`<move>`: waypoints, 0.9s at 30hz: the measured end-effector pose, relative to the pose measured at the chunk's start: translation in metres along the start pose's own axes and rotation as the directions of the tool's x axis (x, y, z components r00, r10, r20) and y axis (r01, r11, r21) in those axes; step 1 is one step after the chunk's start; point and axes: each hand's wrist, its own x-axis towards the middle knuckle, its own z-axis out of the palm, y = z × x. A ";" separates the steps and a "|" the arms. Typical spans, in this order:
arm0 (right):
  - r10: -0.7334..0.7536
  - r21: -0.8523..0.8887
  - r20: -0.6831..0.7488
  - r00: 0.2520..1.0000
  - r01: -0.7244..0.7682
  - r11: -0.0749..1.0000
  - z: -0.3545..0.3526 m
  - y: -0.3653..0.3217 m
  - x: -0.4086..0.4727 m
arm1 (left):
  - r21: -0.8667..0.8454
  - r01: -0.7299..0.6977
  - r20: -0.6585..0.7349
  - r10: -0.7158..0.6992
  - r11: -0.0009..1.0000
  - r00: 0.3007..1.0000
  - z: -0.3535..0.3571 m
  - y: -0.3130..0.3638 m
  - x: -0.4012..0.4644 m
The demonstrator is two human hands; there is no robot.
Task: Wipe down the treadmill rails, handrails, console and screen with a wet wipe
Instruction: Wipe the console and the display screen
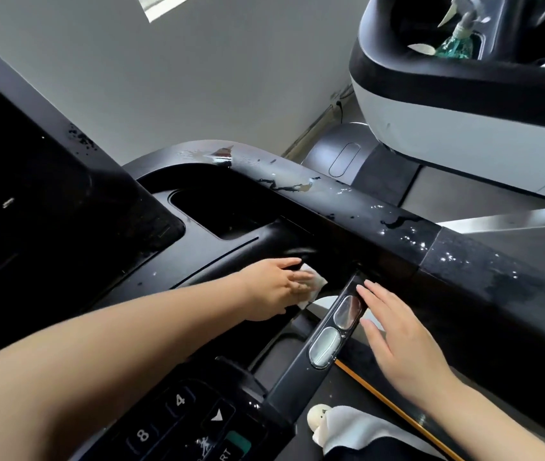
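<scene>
My small white wet wipe point(309, 284) was flat under my left hand point(276, 287). My fingers lay straight on top of it and pressed it down on the shiny black console point(198, 261) of the treadmill, just beside a dark gap. One corner of the wipe stuck out past my fingertips.

My right hand point(401, 337) was open too. Its fingers were straight and held nothing. Their tips rested at the edge of a slim black grip bar point(297, 380) that had two silver oval pads point(326, 347) set in it, one after the other.

Behind my left hand was a deep black cup pocket point(218, 214) sunk into the console. It was too dark inside to tell if anything was in it. Past the pocket ran the thick black handrail point(347, 207), and it had wet drops and smears all along its top. The big dark screen point(31, 194) stood to the left.

Near my arm were black number buttons point(161, 420) marked 4 and 8, and a green one. A white folded cloth point(354, 427) lay low down by my right wrist.

Far off at the top right, another machine had a tray point(431, 71). In it stood a green spray bottle point(457, 41) with a pale trigger top.
</scene>
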 end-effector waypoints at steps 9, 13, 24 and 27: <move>0.023 0.052 -0.003 1.000 -0.023 0.998 0.001 0.001 -0.002 | 0.013 -0.060 0.175 0.057 0.998 0.983 -0.001 -0.014 -0.056; 0.040 0.081 0.041 0.998 -0.043 0.996 -0.002 -0.001 -0.002 | 0.148 -0.054 0.296 0.008 0.987 0.955 0.003 -0.005 0.000; 0.077 0.061 0.097 0.992 -0.083 0.995 -0.002 -0.006 -0.001 | -0.068 -0.003 0.258 0.020 0.998 0.966 0.004 0.015 -0.007; 0.096 0.063 0.107 0.990 -0.103 0.993 -0.003 -0.008 -0.001 | -0.190 -0.046 0.202 0.085 0.981 0.976 -0.001 0.017 -0.030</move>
